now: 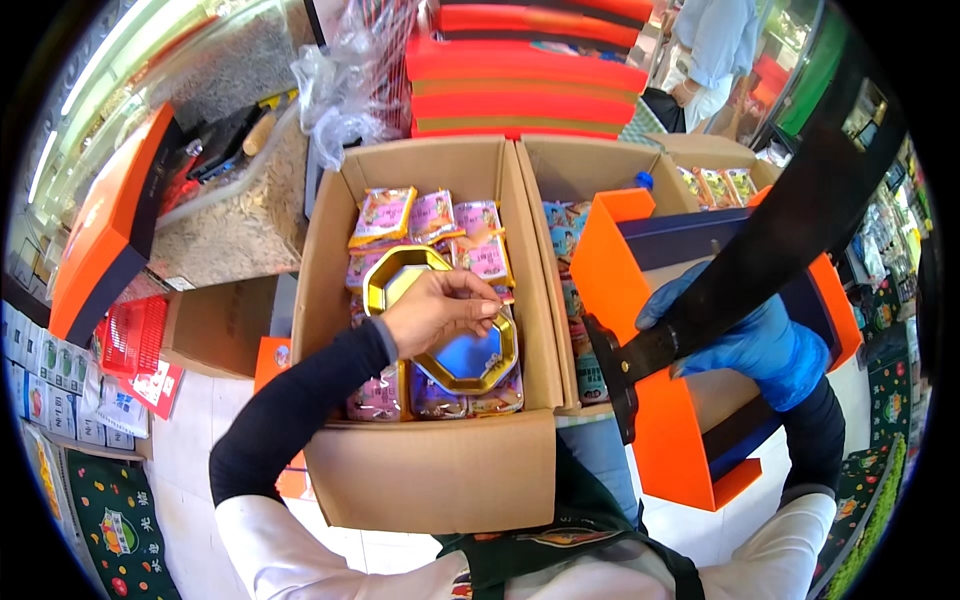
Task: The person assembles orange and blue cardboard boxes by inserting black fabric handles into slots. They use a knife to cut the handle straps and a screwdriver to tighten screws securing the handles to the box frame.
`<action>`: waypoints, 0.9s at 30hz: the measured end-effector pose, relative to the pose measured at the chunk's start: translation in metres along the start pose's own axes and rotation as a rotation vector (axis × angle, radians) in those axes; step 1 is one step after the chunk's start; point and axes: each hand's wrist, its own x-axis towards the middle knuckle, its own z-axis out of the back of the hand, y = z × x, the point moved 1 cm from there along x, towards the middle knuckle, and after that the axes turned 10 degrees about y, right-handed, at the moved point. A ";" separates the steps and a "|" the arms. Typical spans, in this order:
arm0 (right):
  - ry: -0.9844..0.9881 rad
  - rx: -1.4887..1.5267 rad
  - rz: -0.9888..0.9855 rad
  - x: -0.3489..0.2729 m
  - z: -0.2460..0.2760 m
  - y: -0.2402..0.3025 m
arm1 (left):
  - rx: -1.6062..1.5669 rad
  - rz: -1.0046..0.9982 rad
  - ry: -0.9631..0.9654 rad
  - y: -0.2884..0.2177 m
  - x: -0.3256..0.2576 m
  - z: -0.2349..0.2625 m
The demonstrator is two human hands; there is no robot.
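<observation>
My bare left hand [440, 312] is over the left carton [430, 470], its fingers curled and the thumb near the fingertips. What they hold, if anything, is too small to name. Under and beside it are two gold octagonal tins, an empty-looking one [375, 285] behind and one with a shiny blue face [470, 362] in front. They rest on pink snack packets [480, 255]. My right hand [765, 345], in a blue glove, grips an orange gift box [615, 270] with a dark blue inside, tilted over the right carton. A black bar [760, 240] partly hides that hand.
The right carton [590, 155] holds blue packets [565, 220]. Red boxes [525, 90] are stacked behind. At left are a clear bin [235, 225] of shredded filler, another orange box [110, 230] and a red basket [130, 335]. Another person [715, 40] stands at the back right.
</observation>
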 end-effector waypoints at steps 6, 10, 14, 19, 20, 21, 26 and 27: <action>0.063 -0.062 0.072 0.004 0.000 -0.003 | -0.181 -0.301 0.116 -0.028 -0.034 -0.059; 0.120 -0.075 0.076 0.004 0.000 0.002 | -0.269 -0.417 0.125 -0.028 -0.046 -0.096; 0.147 -0.074 0.101 0.003 0.000 0.002 | -0.371 -0.486 0.100 -0.015 -0.045 -0.117; 0.152 0.043 0.124 -0.004 0.003 0.004 | -0.375 -0.472 0.094 -0.008 -0.031 -0.151; 0.163 0.098 0.160 -0.003 0.004 0.002 | -0.338 -0.483 0.078 -0.009 -0.027 -0.157; 0.134 0.085 0.134 -0.001 0.004 0.000 | -0.305 -0.496 0.103 -0.009 -0.022 -0.159; 0.099 -0.067 0.183 0.003 -0.002 -0.009 | -0.328 -0.548 0.032 -0.011 -0.013 -0.177; 0.037 -0.048 0.219 -0.002 -0.004 -0.008 | -0.281 -0.549 -0.013 -0.014 -0.010 -0.184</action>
